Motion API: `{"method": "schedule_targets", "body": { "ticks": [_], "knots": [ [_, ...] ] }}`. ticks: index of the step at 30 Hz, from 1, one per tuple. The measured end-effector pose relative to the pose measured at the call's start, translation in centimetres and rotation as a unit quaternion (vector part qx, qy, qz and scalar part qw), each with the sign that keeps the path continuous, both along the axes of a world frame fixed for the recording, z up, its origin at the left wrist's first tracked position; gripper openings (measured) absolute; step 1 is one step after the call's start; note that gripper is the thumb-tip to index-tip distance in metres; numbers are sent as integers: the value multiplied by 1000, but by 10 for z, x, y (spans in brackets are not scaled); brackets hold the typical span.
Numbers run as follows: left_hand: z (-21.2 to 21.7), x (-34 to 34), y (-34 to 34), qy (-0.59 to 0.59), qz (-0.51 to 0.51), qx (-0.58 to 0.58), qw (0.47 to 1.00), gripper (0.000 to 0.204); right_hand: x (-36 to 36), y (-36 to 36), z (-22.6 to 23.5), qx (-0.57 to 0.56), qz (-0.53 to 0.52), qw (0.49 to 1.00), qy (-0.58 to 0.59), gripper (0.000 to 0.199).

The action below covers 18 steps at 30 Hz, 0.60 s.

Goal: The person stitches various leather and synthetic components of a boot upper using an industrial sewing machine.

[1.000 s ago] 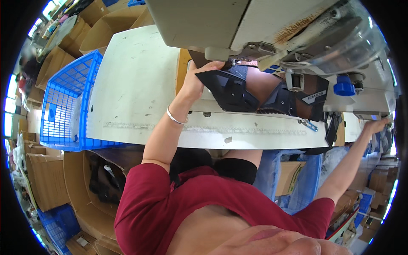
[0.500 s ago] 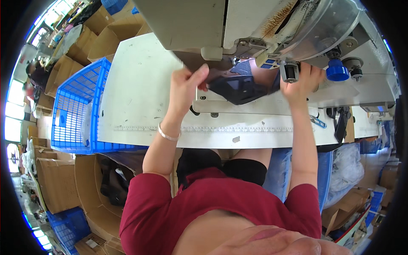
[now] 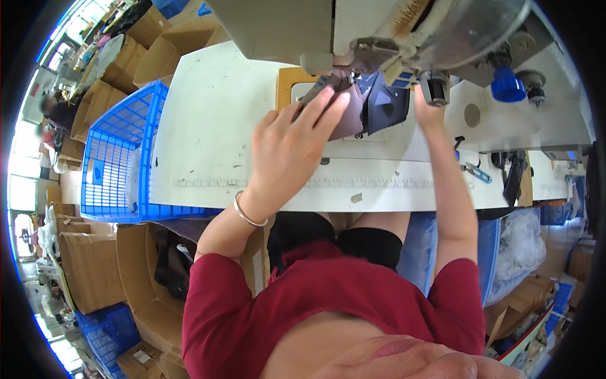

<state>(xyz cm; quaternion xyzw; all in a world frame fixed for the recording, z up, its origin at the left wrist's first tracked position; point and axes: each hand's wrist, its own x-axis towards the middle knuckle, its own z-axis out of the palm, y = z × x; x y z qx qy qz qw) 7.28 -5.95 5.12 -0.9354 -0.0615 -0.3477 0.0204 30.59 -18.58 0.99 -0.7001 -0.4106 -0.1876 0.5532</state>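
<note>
Under the head of a sewing machine (image 3: pixel 284 35) lies a mauve-brown piece of material (image 3: pixel 348 125), with a dark angular piece (image 3: pixel 386 106) beside it on the right. My left hand (image 3: pixel 291 148) rests on the brown piece from the left, palm down. Its fingers stretch toward the needle area and lie apart; the thumb is hard to make out. Of my right hand (image 3: pixel 429 112) only the wrist end shows, to the right of the dark piece. The machine covers its fingers, so what they touch is hidden.
A blue plastic crate (image 3: pixel 117 167) stands at the white table's (image 3: pixel 208 136) left edge. Light-blue-handled snips (image 3: pixel 478 172) lie right of my right forearm. An open cardboard box (image 3: pixel 142 278) with dark items sits below left. Clear plastic bags (image 3: pixel 521 243) are at lower right.
My left hand has moved right and forward, turning palm down onto the brown piece. The dark piece has shifted right and away from me. My right hand has gone further behind the machine.
</note>
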Motion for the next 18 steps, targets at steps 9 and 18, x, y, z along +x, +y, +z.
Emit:
{"method": "schedule_targets", "body": {
  "ticks": [9, 18],
  "knots": [
    [-10, 12, 1, -64, -51, -16, 997, 45, -25, -9, -11, -90, 114, 946, -291, 57],
    [-14, 15, -6, -34, -7, 138, 990, 37, -30, 7, -16, 58, 114, 979, -160, 20]
  ]
}}
